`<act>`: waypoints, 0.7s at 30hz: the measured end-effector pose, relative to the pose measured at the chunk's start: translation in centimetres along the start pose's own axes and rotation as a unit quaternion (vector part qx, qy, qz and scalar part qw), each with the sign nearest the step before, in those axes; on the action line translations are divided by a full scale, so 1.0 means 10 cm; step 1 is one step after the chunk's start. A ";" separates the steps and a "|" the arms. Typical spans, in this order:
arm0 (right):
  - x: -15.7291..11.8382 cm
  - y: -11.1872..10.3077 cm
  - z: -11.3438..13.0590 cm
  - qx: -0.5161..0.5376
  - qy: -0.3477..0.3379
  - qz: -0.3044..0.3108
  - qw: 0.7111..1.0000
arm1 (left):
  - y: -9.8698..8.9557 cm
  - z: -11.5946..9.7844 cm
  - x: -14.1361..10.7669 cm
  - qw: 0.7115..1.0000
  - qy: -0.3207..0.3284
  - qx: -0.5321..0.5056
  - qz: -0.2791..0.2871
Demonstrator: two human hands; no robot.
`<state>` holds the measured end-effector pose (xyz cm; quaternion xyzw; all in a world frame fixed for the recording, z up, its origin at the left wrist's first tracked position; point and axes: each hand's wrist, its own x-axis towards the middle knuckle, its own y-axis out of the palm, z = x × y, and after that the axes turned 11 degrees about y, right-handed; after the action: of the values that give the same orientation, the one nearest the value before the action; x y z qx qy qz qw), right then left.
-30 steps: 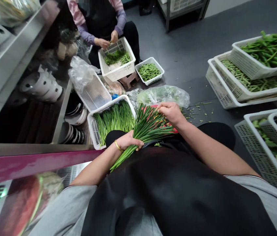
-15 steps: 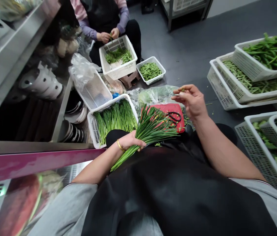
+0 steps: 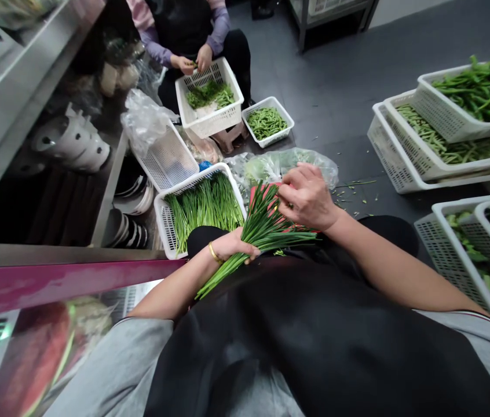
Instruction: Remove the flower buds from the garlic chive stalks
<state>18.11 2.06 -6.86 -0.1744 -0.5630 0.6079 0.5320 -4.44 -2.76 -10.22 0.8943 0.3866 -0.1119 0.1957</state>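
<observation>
My left hand (image 3: 237, 246), with a gold bracelet at the wrist, is wrapped round the stems of a bunch of long green stalks (image 3: 266, 223) above my lap. My right hand (image 3: 308, 197) is at the tips of the bunch, fingers bent and pinched; what they hold, if anything, is too small to make out. Beneath the bunch and my right hand lies a red board (image 3: 273, 204), mostly covered. A white basket (image 3: 167, 229) of similar green stalks stands left of the bunch. Behind the board rests a clear plastic bag (image 3: 291, 162) with pale green contents.
Across from me a seated person (image 3: 184, 62) works over a white basket (image 3: 216, 123) of greens. A small basket of green pods (image 3: 266, 123) sits on the floor. Stacked vegetable baskets (image 3: 440, 168) stand at right; a metal shelf (image 3: 32, 69) runs along the left. Trimmings (image 3: 349, 197) litter the floor.
My right hand has moved left and down to the tips of the bunch, now covering most of the red board and the black scissors. My left hand keeps its hold on the stalks.
</observation>
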 end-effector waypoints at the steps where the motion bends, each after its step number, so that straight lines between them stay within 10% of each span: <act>1: 0.01 0.08 0.02 0.006 0.035 -0.004 0.999 | 0.01 -0.01 0.01 1.000 0.004 0.007 -0.006; 4: 0.11 0.34 -0.07 0.110 0.173 0.016 0.979 | 0.04 -0.07 0.03 0.999 0.022 0.023 -0.023; 9: 0.24 0.49 -0.72 0.415 0.396 0.044 0.818 | -0.05 -0.27 0.01 0.996 0.055 0.062 -0.028; 14: -0.02 0.36 -0.93 0.495 0.358 0.020 0.792 | -0.23 -0.71 -0.08 0.970 0.211 -0.002 -0.119; 21: 0.05 0.54 -0.24 0.564 0.208 0.152 0.785 | -0.28 -0.98 0.26 0.918 0.361 -0.085 -0.140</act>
<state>17.43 4.81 -12.13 -0.0490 0.0384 0.8391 0.5404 -4.23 4.93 -3.01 0.7909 0.5601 0.2255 0.1001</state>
